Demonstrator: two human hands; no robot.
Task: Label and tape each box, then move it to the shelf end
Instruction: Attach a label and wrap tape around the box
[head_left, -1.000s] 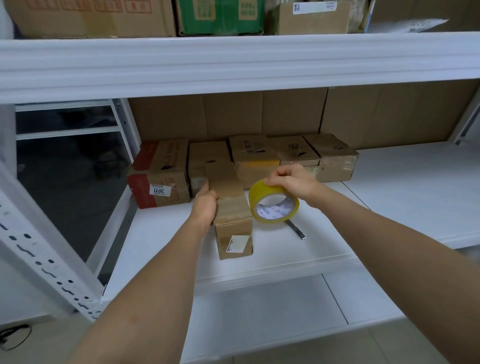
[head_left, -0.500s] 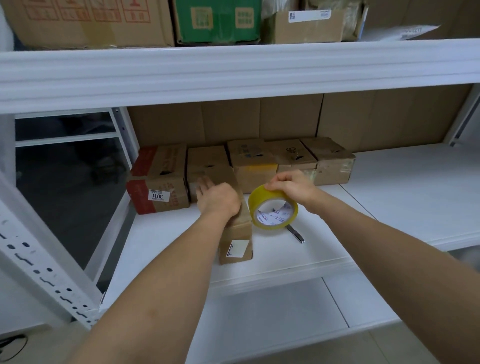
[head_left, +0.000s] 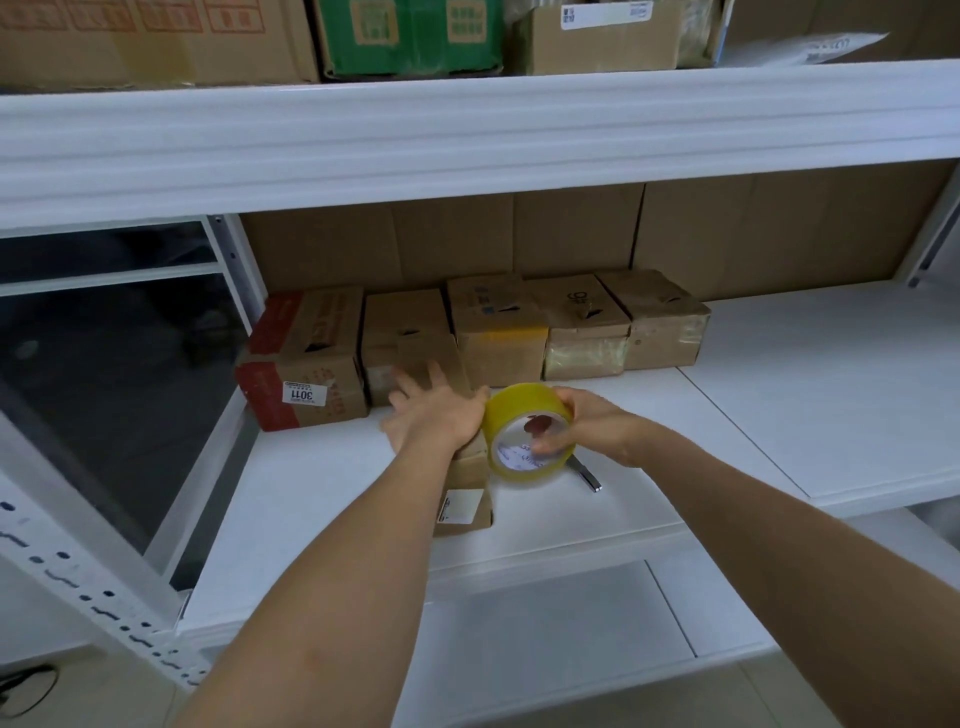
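Observation:
A long narrow cardboard box (head_left: 467, 499) lies on the white shelf (head_left: 322, 499), its near end carrying a white label. My left hand (head_left: 434, 413) rests flat on the box top with the fingers spread forward. My right hand (head_left: 592, 426) grips a yellow tape roll (head_left: 527, 431) held upright just right of the box, thumb and fingers curled round its rim. Most of the box top is hidden under my left hand and forearm.
A row of several cardboard boxes (head_left: 498, 332) stands at the back of the shelf, the leftmost red-and-brown box (head_left: 306, 358) labelled 3011. A small metal tool (head_left: 587, 475) lies behind the tape roll. More cartons sit on the upper shelf (head_left: 467, 130).
My left hand has moved from the box's left side onto its top and slid forward, fingers spreading. The tape roll has shifted slightly closer to the box.

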